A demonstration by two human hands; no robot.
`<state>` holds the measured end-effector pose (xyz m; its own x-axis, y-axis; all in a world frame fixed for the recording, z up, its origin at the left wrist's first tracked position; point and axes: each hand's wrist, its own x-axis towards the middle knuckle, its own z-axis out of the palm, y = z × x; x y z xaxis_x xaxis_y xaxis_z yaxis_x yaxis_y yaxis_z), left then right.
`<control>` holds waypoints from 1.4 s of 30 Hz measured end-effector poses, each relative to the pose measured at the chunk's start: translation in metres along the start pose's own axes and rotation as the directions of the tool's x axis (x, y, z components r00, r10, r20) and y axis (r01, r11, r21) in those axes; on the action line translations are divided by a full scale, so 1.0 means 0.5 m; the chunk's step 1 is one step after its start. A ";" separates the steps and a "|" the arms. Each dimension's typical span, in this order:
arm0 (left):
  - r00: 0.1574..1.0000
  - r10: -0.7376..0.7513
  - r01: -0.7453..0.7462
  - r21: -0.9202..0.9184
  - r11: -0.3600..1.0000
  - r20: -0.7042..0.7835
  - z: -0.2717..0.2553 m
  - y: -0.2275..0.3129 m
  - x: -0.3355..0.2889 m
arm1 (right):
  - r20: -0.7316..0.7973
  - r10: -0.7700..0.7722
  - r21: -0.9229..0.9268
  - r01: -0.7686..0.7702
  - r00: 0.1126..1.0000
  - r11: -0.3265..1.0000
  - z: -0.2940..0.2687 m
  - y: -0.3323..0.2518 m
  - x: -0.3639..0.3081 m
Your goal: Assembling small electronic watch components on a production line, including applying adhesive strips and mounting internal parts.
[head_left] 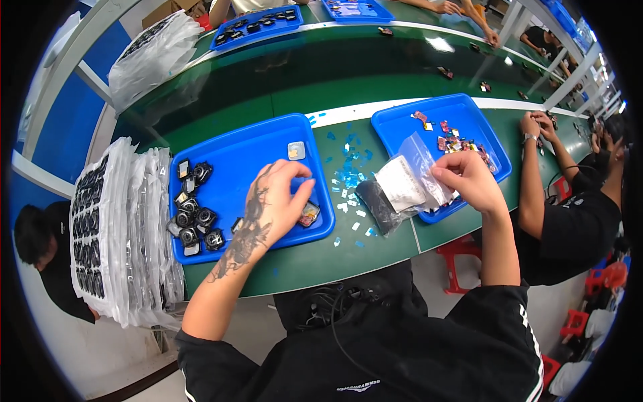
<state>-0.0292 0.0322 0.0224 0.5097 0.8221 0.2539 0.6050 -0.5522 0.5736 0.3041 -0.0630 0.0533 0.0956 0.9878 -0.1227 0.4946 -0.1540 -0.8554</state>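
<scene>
My left hand (pixel 284 194) hovers over the right part of a blue tray (pixel 234 151), thumb and forefinger curved apart, with nothing visible between them. Small black camera-like units (pixel 194 214) lie in that tray's left half, and a small pale square piece (pixel 296 151) sits near its far right corner. A red-and-silver part (pixel 309 214) shows beside my left hand. My right hand (pixel 472 177) pinches at the edge of a clear plastic bag (pixel 418 157) holding a white packet (pixel 400 184) and something black. The bag lies over the near-left rim of a second blue tray (pixel 495 147).
Red circuit boards (pixel 462 144) lie in the right tray. Blue and white scraps (pixel 348 174) litter the green table between trays. Stacked clear trays of black units (pixel 124 228) stand at the left. A co-worker's arms (pixel 532 174) are close on the right; more trays (pixel 258 28) are across the line.
</scene>
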 end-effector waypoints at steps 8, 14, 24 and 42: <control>0.943 -0.035 0.221 -0.544 0.809 0.330 0.064 0.197 0.059 | -0.032 -0.116 0.244 0.121 0.993 0.962 0.076 -0.068 -0.054; 0.939 0.011 0.230 -0.652 0.722 0.343 0.094 0.182 0.047 | -0.047 -0.105 0.351 0.115 0.993 0.929 0.096 -0.067 -0.055; 0.942 0.052 0.249 -0.796 0.552 0.331 0.097 0.197 0.023 | -0.471 -0.110 0.327 0.289 0.875 0.900 0.060 -0.014 -0.055; 0.862 0.365 -0.475 -0.305 0.826 -0.352 0.132 0.251 0.026 | -0.132 -0.271 -0.024 0.270 0.953 0.962 0.050 0.006 -0.064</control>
<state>0.0937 -0.0354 0.0460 0.4447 0.5554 0.7027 0.0708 -0.8039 0.5906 0.2812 -0.0948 0.0422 0.0706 0.9809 0.1812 0.5229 0.1183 -0.8441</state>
